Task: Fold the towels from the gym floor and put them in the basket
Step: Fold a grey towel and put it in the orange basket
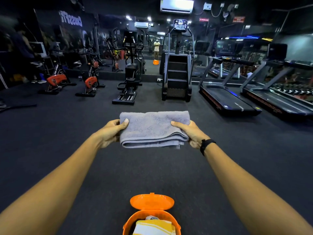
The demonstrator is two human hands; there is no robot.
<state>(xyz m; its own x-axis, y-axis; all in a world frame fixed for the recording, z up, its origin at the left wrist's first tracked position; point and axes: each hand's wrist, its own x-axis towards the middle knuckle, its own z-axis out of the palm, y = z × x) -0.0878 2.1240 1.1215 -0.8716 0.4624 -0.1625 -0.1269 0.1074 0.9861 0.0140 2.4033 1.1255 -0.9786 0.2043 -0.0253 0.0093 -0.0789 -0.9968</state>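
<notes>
Far to our left, two orange-shrouded exercise bikes stand on the dark gym floor, well apart from us. Our left hand pinches the left edge of the folded grey towel, thumb on top and fingers curled beneath, so the stacked layers cannot slide open. The towel is held flat in the air at arm's length, its rounded fold facing us, which suggests the folding is finished and only the drop remains. Below it and nearer to us sits the orange basket, its lid swung open and back so the mouth is free; a yellow-and-white striped towel already lies inside. Our right hand, a black wristband just behind it, clamps the right edge the same way, keeping the bundle level. Beyond it a stair climber stands, and treadmills line the right side.
</notes>
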